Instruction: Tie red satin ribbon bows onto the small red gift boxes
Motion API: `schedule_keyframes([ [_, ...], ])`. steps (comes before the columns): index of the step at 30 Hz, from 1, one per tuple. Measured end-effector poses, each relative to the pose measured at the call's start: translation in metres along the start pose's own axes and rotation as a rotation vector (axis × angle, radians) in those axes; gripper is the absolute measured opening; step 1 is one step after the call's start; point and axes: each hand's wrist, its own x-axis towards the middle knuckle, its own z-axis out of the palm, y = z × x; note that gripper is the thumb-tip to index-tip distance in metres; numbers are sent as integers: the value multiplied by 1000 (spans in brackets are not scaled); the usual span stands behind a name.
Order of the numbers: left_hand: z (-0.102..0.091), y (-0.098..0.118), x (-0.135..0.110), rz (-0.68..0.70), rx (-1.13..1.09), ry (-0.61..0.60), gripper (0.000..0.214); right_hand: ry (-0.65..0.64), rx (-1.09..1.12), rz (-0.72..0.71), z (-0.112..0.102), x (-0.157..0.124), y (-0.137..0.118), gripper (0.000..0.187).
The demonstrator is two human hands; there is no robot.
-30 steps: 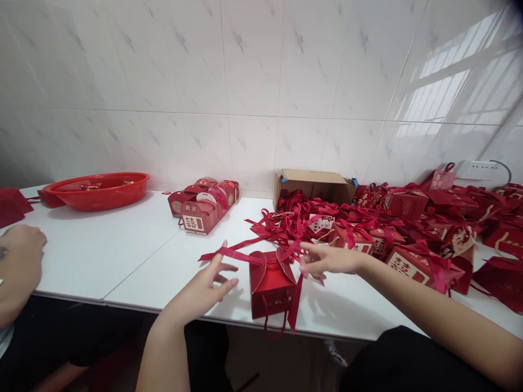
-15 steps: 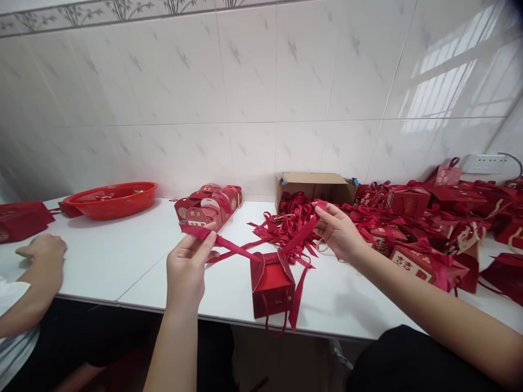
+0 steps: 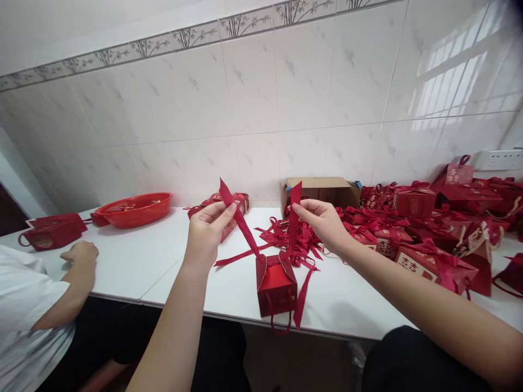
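Closing in on each other now, the two hands swing from wide apart to a narrow V, both ribbon ends pointing upward! The left hand [image 3: 207,231] pinches the left ribbon tail [image 3: 246,233] between thumb and fingers; the right hand [image 3: 323,220] grips the right ribbon tail [image 3: 295,218] the same way. Below and between them sits the small red box [image 3: 277,279], upright at the front edge of the white table [image 3: 157,258], its cord handle [image 3: 281,330] drooping over. Both tails look ready to cross, though no knot shows yet.

And what's crowding the play? Just behind, a tangle of loose ribbons [image 3: 273,233] spills before the cardboard carton [image 3: 322,182], and a stray strip [image 3: 301,304] lies along the box's right side, apt to snag. Finished-looking boxes [image 3: 412,234] pack the right. Over left, the red basin [image 3: 141,216] and a co-worker's hand [image 3: 83,256] keep well clear.
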Motion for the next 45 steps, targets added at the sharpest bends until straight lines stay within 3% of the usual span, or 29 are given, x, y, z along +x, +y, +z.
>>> schedule_keyframes([
  [12, 18, 7, -1, -10, -68, -131, 27, 9, 239, 77, 5, 8, -7, 18],
  [22, 23, 2, -1, -64, -103, -179, 25, 85, 152, 100, 3, 9, -8, 25],
  [30, 24, 2, 1, -42, -79, -241, 24, 82, 282, 131, 5, 11, -6, 23],
  [33, 27, 2, 0, -18, -36, -306, 23, 41, 352, 159, 9, 12, -9, 25],
  [36, 32, 3, -4, 17, 89, -399, 26, -30, 254, 156, 13, 10, -12, 26],
  [42, 36, 5, -6, -65, 219, -488, 46, -321, 93, -24, 17, -4, -16, 20],
  [45, 32, 2, -5, -99, 233, -542, 43, -353, 61, -83, 16, -8, -14, 20],
])
